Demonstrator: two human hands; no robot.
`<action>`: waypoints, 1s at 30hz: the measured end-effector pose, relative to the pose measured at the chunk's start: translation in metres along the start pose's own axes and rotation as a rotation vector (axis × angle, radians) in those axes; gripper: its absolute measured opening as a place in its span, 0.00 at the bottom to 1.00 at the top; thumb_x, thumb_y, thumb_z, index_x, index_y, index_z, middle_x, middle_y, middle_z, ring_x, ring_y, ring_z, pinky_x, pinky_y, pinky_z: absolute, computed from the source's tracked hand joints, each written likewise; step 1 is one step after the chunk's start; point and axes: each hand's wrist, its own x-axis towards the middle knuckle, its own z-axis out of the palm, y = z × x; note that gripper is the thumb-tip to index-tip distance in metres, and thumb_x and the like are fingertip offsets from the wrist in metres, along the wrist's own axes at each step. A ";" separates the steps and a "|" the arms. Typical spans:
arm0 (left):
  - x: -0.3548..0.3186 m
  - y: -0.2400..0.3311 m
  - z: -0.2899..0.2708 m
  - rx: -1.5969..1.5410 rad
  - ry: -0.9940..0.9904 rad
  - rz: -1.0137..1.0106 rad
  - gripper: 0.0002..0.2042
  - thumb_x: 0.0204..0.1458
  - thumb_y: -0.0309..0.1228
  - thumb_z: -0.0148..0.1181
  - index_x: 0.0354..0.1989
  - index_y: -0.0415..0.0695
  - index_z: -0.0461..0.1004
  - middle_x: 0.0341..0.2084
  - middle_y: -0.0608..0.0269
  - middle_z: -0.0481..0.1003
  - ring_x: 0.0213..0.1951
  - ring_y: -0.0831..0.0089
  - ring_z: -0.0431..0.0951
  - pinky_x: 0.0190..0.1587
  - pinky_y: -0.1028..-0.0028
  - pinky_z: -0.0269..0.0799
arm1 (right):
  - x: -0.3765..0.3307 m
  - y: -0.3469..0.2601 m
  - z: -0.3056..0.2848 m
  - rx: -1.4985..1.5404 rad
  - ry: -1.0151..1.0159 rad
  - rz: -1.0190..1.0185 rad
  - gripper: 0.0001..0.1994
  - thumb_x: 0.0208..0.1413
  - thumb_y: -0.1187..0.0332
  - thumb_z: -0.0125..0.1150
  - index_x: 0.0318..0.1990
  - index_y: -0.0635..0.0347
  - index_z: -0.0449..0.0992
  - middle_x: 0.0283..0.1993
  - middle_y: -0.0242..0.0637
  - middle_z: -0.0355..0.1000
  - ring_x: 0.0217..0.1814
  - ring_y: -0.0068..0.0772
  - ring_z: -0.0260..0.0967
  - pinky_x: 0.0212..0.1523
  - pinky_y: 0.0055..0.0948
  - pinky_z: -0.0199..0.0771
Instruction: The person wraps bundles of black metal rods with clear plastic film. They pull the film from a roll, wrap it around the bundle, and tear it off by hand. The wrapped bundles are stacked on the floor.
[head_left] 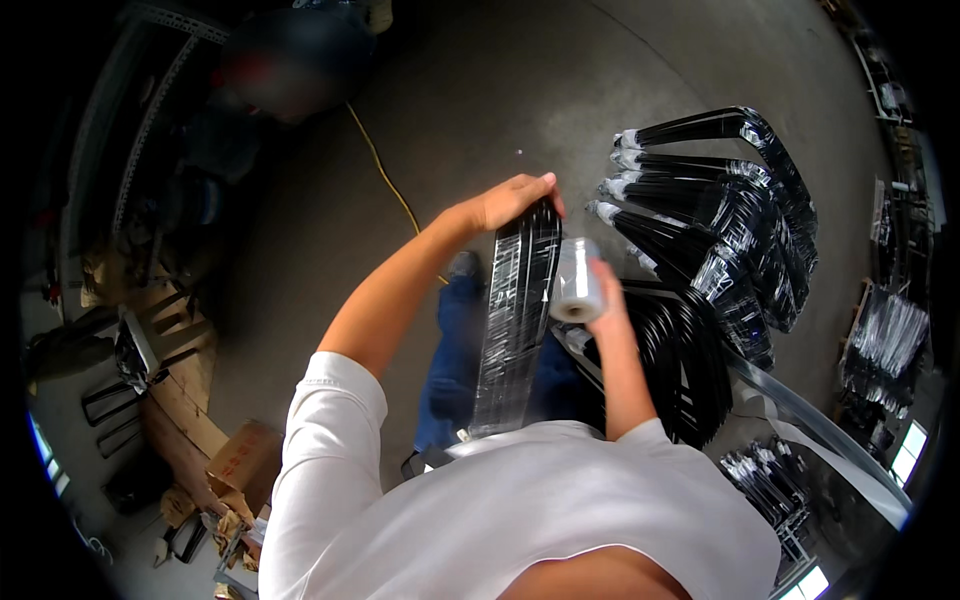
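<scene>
My left hand (519, 203) is closed over the top end of a film-wrapped bundle of black bars (517, 310). The bundle stands upright in front of my body, its lower end at my waist. Shiny transparent film covers most of its length. In my right hand (607, 297) is a roll of stretch film (577, 280), held just right of the bundle near its upper part. The roll's cardboard core end faces down toward me. Some fingers of both hands are hidden behind what they hold.
Several wrapped bundles of bent black bars (745, 205) lie on the concrete floor (560, 110) at the right. Curved black bars (690, 370) stand closer to my right side. A yellow cable (383, 170) crosses the floor. Cardboard boxes (245, 465) sit at lower left.
</scene>
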 end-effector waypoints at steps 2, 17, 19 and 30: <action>-0.007 -0.003 0.000 0.021 0.053 0.021 0.28 0.58 0.48 0.29 0.34 0.38 0.74 0.31 0.57 0.73 0.34 0.70 0.70 0.45 0.74 0.64 | 0.026 0.049 0.002 -0.022 -0.237 0.174 0.21 0.48 0.58 0.55 0.46 0.62 0.68 0.38 0.38 0.70 0.39 0.34 0.69 0.40 0.35 0.71; -0.142 -0.008 -0.021 -0.588 0.669 -0.532 0.34 0.37 0.40 0.64 0.51 0.34 0.58 0.39 0.51 0.69 0.41 0.64 0.71 0.44 0.65 0.68 | 0.010 0.047 0.132 -0.270 -0.569 0.224 0.13 0.51 0.62 0.57 0.38 0.63 0.71 0.37 0.32 0.70 0.33 0.18 0.65 0.33 0.18 0.66; -0.127 0.021 -0.032 -0.336 0.712 -0.420 0.26 0.36 0.39 0.62 0.40 0.32 0.67 0.32 0.51 0.71 0.33 0.66 0.74 0.36 0.70 0.71 | 0.024 0.028 0.117 -0.284 -0.587 0.248 0.11 0.52 0.64 0.54 0.35 0.63 0.72 0.32 0.31 0.71 0.29 0.18 0.65 0.28 0.19 0.65; -0.074 0.112 -0.009 0.015 0.810 -0.279 0.33 0.42 0.51 0.58 0.48 0.36 0.58 0.36 0.54 0.66 0.39 0.69 0.69 0.44 0.71 0.63 | -0.044 -0.051 0.211 -0.502 -0.432 -0.340 0.29 0.45 0.46 0.59 0.39 0.68 0.69 0.33 0.41 0.70 0.32 0.29 0.71 0.28 0.24 0.70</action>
